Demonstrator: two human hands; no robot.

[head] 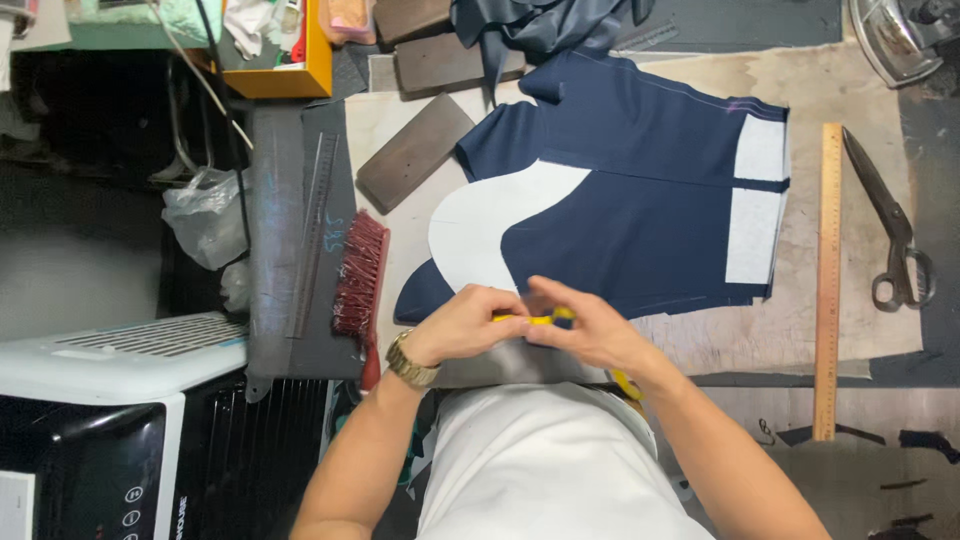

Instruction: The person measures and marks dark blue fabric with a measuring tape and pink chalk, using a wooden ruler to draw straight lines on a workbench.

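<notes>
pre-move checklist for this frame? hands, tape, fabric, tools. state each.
1. Left hand on yellow measuring tape: ok, pinched.
2. Right hand on the tape: ok, fingers on it.
3. Navy fabric piece flat on the table: ok.
4. White lining panels aligned to fabric edges: cannot tell.
5. Scissors away from both hands: ok, right of the wooden ruler.
6. Tape reading: cannot tell, hidden by fingers.

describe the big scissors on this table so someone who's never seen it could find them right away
Start at the navy garment piece spread across the middle of the worktable. Along its far edge from the brush lies a long wooden ruler, and just beyond that ruler are the scissors. They are the only dark metal tool there, with long closed blades and two looped handles.
</notes>
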